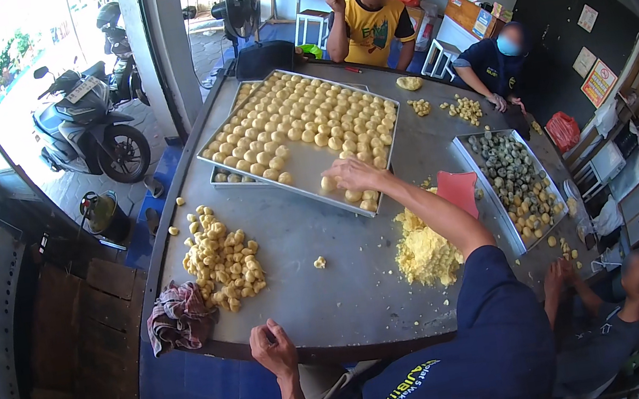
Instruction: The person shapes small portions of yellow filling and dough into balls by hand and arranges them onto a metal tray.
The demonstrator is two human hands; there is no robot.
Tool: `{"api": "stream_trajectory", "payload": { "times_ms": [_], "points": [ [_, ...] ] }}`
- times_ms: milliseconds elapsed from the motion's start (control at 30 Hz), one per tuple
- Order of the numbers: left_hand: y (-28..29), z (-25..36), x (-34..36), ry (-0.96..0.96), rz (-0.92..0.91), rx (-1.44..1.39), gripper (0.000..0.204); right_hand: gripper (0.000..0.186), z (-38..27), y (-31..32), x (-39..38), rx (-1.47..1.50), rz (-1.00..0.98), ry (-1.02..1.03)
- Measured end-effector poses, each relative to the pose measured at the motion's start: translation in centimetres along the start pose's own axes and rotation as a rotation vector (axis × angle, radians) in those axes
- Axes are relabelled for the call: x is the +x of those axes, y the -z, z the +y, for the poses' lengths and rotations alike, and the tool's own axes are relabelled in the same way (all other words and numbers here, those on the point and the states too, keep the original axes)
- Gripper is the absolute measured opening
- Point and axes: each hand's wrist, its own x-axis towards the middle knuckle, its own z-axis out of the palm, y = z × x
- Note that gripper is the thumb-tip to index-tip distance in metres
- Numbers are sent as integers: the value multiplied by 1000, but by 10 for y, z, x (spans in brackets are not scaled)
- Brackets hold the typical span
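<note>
My right hand (pixel 354 175) reaches over the near edge of a large metal tray (pixel 306 170), its fingers closed at a round yellow dough ball (pixel 329 184). Rows of similar dough balls (pixel 291 114) cover most of that tray, with a bare patch left of my hand. My left hand (pixel 273 348) hovers at the table's front edge, fingers curled; whatever may lie inside is hidden. Between the hands, one small dough piece (pixel 319 262) rests on the metal table (pixel 310 307). A mound of crumbly yellow dough (pixel 429 256) lies below my right forearm, beside a red scraper (pixel 459 190).
A heap of dough lumps (pixel 222 262) and a checked cloth (pixel 179 317) occupy the table's left side. Rightward stands a tray (pixel 487 196) of dark, greenish and yellow balls. Co-workers are at the far side (pixel 372 21), far right (pixel 501 64) and near right (pixel 622 320).
</note>
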Motion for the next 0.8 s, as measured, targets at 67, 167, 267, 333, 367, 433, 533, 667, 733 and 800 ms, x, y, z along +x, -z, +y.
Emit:
{"api": "stream_trajectory", "payload": {
  "times_ms": [67,167,267,333,367,433,533,667,733,800],
  "points": [
    [2,1,1,3,4,1,24,41,-19,12,5,-15,-55,-32],
    [-1,1,2,-36,47,-22,29,45,-32,20,11,66,-116,95],
    [-2,1,2,-40,63,-25,29,47,-33,24,23,188,-218,30],
    [2,0,2,-17,28,9,26,47,-39,22,36,347,-185,-40],
    [2,0,1,-7,1,19,24,48,-36,22,37,426,-168,-88],
    [1,1,2,9,0,19,24,47,-22,13,54,496,-160,-14],
    [0,1,0,11,-8,8,24,51,1,0,64,820,-154,-129],
    [1,0,2,15,15,22,24,47,-7,-5,64,543,-140,-312],
    [3,1,3,13,30,20,24,42,-26,0,65,587,-211,-357],
    [3,1,3,13,16,14,24,38,-20,-7,57,807,-215,-313]
  ]
}}
